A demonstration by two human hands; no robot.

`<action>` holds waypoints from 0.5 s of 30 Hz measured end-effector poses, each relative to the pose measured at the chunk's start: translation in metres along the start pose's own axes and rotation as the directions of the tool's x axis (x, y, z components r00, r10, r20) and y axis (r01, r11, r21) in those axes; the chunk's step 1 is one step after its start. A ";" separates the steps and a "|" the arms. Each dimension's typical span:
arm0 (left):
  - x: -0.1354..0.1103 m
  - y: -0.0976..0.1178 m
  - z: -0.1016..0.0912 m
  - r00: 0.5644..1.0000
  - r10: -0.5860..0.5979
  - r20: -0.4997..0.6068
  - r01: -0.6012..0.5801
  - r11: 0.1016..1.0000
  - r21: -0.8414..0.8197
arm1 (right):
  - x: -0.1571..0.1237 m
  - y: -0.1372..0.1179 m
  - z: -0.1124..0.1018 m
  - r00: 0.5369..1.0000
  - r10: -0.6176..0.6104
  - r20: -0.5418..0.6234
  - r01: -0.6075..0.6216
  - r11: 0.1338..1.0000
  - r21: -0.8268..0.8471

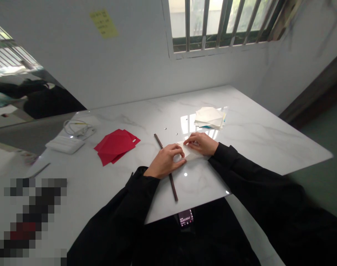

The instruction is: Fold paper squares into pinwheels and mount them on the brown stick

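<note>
My arms in black sleeves [235, 166] reach forward over the marble table [248, 127], and both elbows are out to the sides. The folded white paper [191, 152] lies on the table between my hands. My left hand [164, 161] is curled with its back up, and my left fingers [177, 148] hold the left edge of the paper. My right hand [201, 143] is half open, and my right fingers [192, 137] press down on top of the paper. A dark stick [172, 186] passes under my left hand. Red sheets [115, 146] lie to the left, and a white paper stack [209, 118] lies ahead.
</note>
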State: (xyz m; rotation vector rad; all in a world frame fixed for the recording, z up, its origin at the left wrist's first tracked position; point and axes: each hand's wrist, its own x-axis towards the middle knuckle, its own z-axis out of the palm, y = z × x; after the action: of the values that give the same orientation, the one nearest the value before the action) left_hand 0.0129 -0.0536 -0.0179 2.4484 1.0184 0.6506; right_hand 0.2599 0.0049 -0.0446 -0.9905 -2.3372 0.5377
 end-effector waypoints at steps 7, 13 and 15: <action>0.001 -0.001 0.000 1.000 -0.003 0.002 0.003 1.000 -0.021 | -0.019 -0.003 -0.018 0.999 -0.019 0.037 0.015 0.994 0.110; 0.001 -0.005 0.002 0.997 -0.068 -0.038 0.065 0.994 -0.084 | -0.054 -0.003 -0.026 0.996 -0.027 0.085 0.006 0.972 0.236; 0.001 -0.007 0.003 0.995 -0.082 -0.050 0.077 0.991 -0.107 | -0.059 -0.001 -0.023 0.996 -0.050 0.079 0.033 0.978 0.208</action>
State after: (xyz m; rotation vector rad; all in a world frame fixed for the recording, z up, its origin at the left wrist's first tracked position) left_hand 0.0116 -0.0489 -0.0238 2.2987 1.0687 0.7289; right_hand 0.3076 -0.0363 -0.0447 -0.8355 -2.3130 0.8015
